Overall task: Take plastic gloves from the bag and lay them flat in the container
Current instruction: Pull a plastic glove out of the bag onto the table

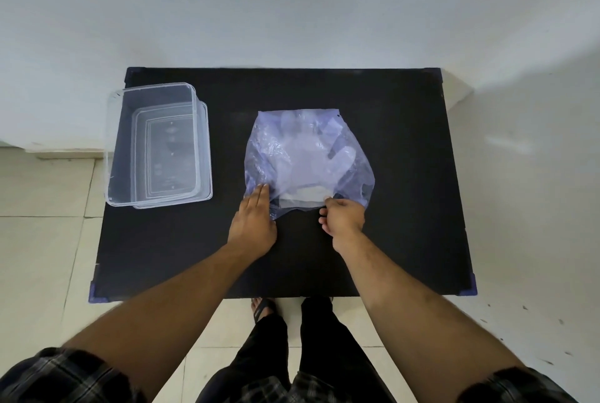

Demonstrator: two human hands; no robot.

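A thin bluish plastic bag [266, 149] lies in the middle of the black table [389, 240], its mouth toward me. Clear plastic gloves [308, 156] show through it in a flat stack. My left hand [253, 224] rests palm down with straight fingers on the bag's near left corner. My right hand [342, 217] pinches the near right edge of the bag's mouth between thumb and fingers. A clear rectangular container [194, 143] stands at the table's left side with nothing in it, apart from both hands.
The container sits on what looks like its clear lid [206, 156] and overhangs the table's left edge a little. A white wall runs behind the table. Tiled floor surrounds it, and my legs stand at the near edge.
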